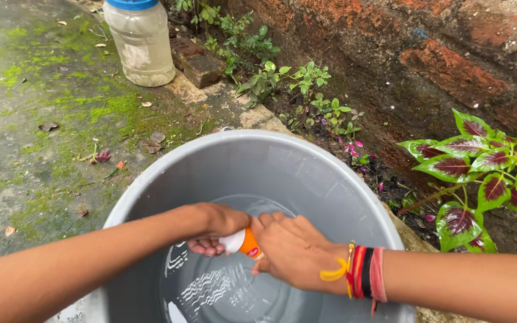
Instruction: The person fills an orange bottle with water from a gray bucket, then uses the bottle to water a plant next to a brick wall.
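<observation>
My right hand (291, 251), wrist ringed with thread bands, and my left hand (213, 227) both clasp a small orange-and-white bottle (242, 242) over rippled water in the smooth grey plastic bucket (330, 179). Beyond, a cloudy plastic jar (142, 45) stands on mossy concrete.

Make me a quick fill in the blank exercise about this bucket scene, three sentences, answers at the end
1. Both hands hold a small orange and white bottle over a grey ____ of water.
2. The right hand has several ____ at its wrist.
3. The clear jar standing on the mossy ground has a ____ lid.

Missing words: bucket; bands; blue
</observation>
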